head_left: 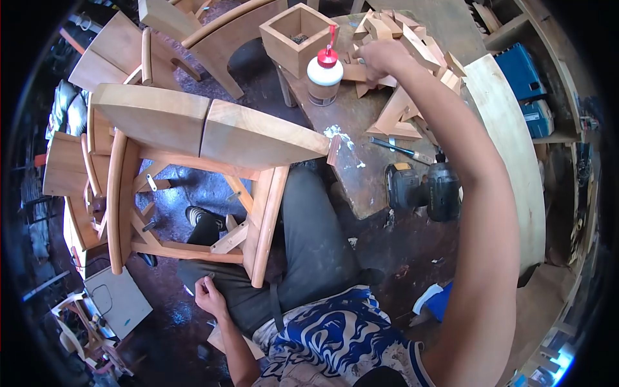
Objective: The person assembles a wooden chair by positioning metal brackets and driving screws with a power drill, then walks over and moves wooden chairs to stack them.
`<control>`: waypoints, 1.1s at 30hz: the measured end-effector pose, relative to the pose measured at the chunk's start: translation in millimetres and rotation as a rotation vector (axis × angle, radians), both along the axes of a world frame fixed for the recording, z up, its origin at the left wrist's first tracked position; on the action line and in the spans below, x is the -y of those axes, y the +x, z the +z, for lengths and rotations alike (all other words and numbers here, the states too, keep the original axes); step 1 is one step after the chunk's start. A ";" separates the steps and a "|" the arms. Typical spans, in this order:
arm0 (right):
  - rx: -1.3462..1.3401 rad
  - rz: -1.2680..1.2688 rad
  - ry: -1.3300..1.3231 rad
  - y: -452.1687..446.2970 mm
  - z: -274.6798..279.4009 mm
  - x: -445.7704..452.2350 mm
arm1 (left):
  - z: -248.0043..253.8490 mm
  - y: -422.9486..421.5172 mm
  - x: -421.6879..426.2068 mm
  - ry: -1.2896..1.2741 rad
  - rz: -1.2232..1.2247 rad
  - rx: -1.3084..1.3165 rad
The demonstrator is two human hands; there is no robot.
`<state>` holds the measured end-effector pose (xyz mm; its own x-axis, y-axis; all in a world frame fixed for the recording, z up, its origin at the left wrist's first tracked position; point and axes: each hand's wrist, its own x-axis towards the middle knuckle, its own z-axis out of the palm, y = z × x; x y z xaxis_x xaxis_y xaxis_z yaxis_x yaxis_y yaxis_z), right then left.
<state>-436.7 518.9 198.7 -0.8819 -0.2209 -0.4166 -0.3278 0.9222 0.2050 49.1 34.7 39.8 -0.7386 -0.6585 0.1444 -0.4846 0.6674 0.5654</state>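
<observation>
My right hand (385,59) is stretched out to a pile of cut wooden blocks (416,48) on the workbench, its fingers bent round a wooden block (353,72). Beside it stands a white glue bottle (325,76) with a red cap. Down by my thigh, my left hand (210,298) is closed with thumb and fingers together; a small thing seems to be at its fingertips, too small to name. A wooden chair frame (264,219) lies over my legs, with its curved panels (258,132) facing up and diagonal corner braces inside.
The workbench (361,187) carries a square wooden box (298,45), a cordless drill (442,187) and a blue-handled tool (394,148). More chair parts (119,48) stand to the left. A long pale board (516,155) and blue cases (521,71) are at the right.
</observation>
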 end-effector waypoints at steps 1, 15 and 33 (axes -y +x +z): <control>0.005 0.059 0.029 -5.5 -17.5 -5.9 | 0.9 1.4 0.0 -0.001 0.001 0.021; -0.283 -0.165 -0.224 -25.3 12.3 -41.9 | 0.4 4.0 -1.4 -0.004 0.001 0.023; -0.441 0.370 0.310 -32.6 -89.1 -7.9 | 8.9 -1.0 -4.6 -0.001 0.027 0.087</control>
